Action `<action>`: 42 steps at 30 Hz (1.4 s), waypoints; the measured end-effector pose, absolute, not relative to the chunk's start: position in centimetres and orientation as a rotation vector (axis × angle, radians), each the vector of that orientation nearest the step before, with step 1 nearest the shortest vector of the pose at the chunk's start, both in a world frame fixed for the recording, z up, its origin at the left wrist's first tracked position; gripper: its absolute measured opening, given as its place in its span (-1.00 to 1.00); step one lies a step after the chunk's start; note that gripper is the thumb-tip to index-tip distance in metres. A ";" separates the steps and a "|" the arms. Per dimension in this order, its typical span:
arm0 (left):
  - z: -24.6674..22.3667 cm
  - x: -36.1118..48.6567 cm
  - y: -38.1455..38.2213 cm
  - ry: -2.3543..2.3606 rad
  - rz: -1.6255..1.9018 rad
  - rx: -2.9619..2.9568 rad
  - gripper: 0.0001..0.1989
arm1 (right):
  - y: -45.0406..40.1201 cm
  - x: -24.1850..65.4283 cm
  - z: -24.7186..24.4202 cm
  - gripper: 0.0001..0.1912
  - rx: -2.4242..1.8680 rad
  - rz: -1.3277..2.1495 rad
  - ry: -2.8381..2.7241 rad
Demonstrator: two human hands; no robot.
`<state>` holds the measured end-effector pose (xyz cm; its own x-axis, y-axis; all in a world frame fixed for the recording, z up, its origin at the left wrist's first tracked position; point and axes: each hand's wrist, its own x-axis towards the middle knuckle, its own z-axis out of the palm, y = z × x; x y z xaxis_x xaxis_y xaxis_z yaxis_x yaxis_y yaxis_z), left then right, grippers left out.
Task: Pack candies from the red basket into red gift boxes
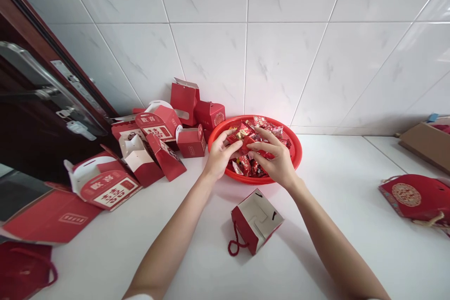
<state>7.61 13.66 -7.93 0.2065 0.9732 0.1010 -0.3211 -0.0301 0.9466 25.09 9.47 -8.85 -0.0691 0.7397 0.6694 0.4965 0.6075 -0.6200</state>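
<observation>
Both hands are over a red plastic basket (298,152) filled with wrapped candies (246,166), mostly in red wrappers. My left hand (222,153) pinches a red-and-gold wrapped candy (240,134) between thumb and fingers. My right hand (276,155) is closed at the fingertips on a small red wrapped candy (248,142), close beside the left fingers. Where one wrapper ends and the other begins is hard to make out. Nearer to me, between my forearms, stands an open red box (245,225) with a pale inside and a red cord handle (236,243).
Several red gift boxes (160,124) crowd the left side, some with open tops. A dark door with a metal handle (42,91) borders them. On the right lie a red box with a round emblem (416,196) and a brown carton (423,143). A tiled wall (211,56) rises behind.
</observation>
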 end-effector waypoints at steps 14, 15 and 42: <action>-8.5 7.6 13.9 0.804 1.291 1.203 -0.36 | 9.5 26.4 -7.4 -0.66 -0.971 0.709 -1.430; -8.5 7.6 13.9 0.798 1.301 1.212 -0.36 | 9.5 26.6 -7.3 -0.65 -0.984 0.750 -1.394; -7.8 5.9 14.8 0.784 1.443 1.313 -0.31 | 10.7 27.3 -8.4 -0.77 -1.615 0.740 -2.054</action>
<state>5.95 14.79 -7.84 0.0806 0.9423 0.3248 -0.2406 -0.2978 0.9238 27.35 10.71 -8.40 -0.2350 0.9720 0.0032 0.7466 0.1826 -0.6397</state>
